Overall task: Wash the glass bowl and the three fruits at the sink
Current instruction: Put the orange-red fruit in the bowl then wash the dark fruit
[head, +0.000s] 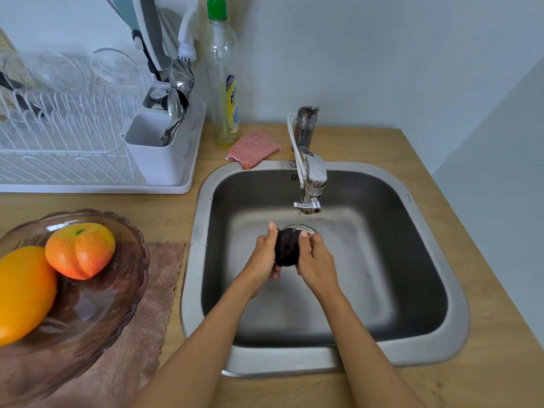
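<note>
Holding a dark fruit (pixel 287 247) between both hands, a person works over the middle of a steel sink (pixel 426 351). The left hand (pixel 263 254) wraps its fingers and thumb round the fruit's left side; the right hand (pixel 316 260) grips the right side, thumb on top. The fruit's long axis runs roughly away from the person, its far end just below the tap (pixel 312 184), where a thin stream of water falls onto it. It is held above the basin floor, near the drain, with open basin on every side.

A tinted glass bowl (pixel 112 313) sits on a brown cloth (pixel 159 290) on the wooden counter (pixel 485 387), left of the sink and close to its rim. Inside lie a peach (pixel 79 250) and, touching it, a mango (pixel 23 293) whose long axis slants toward the near left.

Behind the sink stands a soap bottle (pixel 223 83) with a green cap; its yellow label is too blurred to read. A pink scrubber (pixel 253 148) lies just beside it, touching the sink rim. A white dish rack (pixel 88 136) with glasses and cutlery fills the far left.
</note>
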